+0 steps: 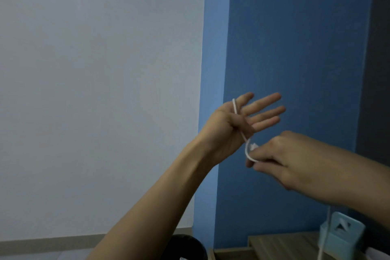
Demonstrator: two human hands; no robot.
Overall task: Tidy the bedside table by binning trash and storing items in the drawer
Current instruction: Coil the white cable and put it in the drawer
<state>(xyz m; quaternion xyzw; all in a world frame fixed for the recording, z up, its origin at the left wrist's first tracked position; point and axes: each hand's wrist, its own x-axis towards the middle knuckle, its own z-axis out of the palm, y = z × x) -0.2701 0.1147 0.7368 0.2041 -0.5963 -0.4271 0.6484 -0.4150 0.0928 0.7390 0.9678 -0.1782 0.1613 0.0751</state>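
Both hands are raised in front of the blue wall. My left hand (238, 124) is held up with the fingers spread, and a thin white cable (246, 148) runs across its palm under the thumb. My right hand (278, 158) pinches the cable's lower loop just right of the left wrist. More white cable (324, 236) hangs down at the lower right, past a light blue tissue box (341, 232). The wooden bedside table (280, 243) shows at the bottom right.
A black round bin (185, 247) sits on the floor left of the table, partly behind my left forearm. A white wall fills the left, a blue wall the right, with a dark panel at the far right edge.
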